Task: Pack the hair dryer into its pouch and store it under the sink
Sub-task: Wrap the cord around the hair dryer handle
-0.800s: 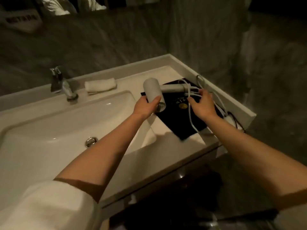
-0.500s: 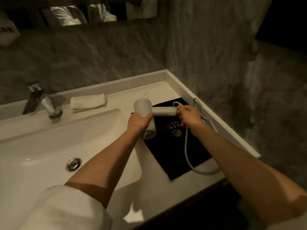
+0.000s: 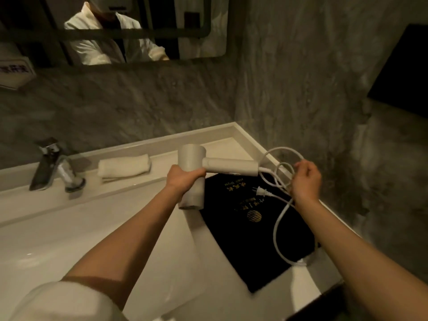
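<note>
My left hand (image 3: 181,180) grips the barrel of a white hair dryer (image 3: 194,167) held above the counter, its handle pointing right. My right hand (image 3: 305,181) is closed on the dryer's white cord (image 3: 276,230), which loops above the hand and hangs down in a long curve. The plug (image 3: 261,191) dangles over the pouch. The black pouch (image 3: 250,230) with gold print lies flat on the white counter (image 3: 222,295), under the dryer and cord.
A white basin (image 3: 58,239) lies to the left with a chrome faucet (image 3: 58,167) behind it. A rolled white towel (image 3: 124,167) sits on the back ledge. Grey stone walls close the back and right sides. A mirror (image 3: 115,31) hangs above.
My right hand has left the handle end and moved right, gathering the cord into loops. The plug now hangs free over the pouch. The camera view tilted upward.
</note>
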